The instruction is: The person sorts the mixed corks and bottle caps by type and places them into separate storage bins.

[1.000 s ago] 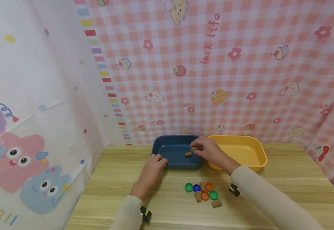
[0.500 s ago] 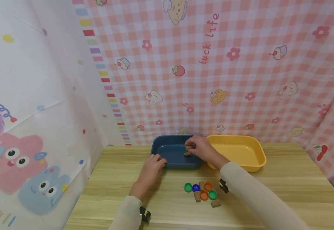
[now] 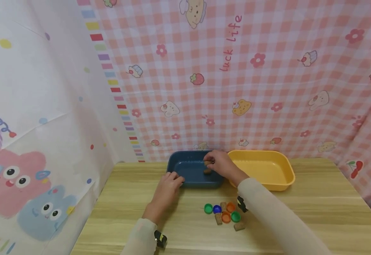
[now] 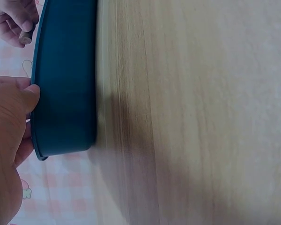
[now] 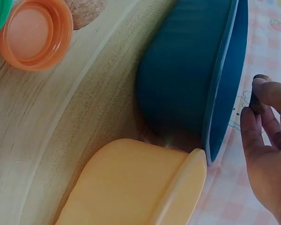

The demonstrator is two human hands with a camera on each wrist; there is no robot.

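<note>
Over the dark blue plastic basin (image 3: 188, 184), my right hand (image 3: 221, 164) pinches a cork (image 3: 208, 163) between thumb and fingertips. The right wrist view shows that cork (image 5: 256, 101) held beyond the basin's rim. Another cork (image 3: 207, 171) lies inside the basin, just below the hand. My left hand (image 3: 167, 186) grips the basin's near left rim. In the left wrist view its thumb (image 4: 32, 96) presses the outside near the rim, while the other fingers go behind it and are partly hidden.
To the right of the blue basin stands a yellow basin (image 3: 262, 173). In front lie green caps (image 3: 208, 208), a blue cap (image 3: 217, 209), orange caps (image 3: 226, 217) and corks (image 3: 218, 219) on the wooden table (image 3: 115, 212). A checked cloth (image 3: 188, 120) hangs behind.
My right hand has moved left with the cork, further over the blue basin. My left hand keeps its hold on the rim.
</note>
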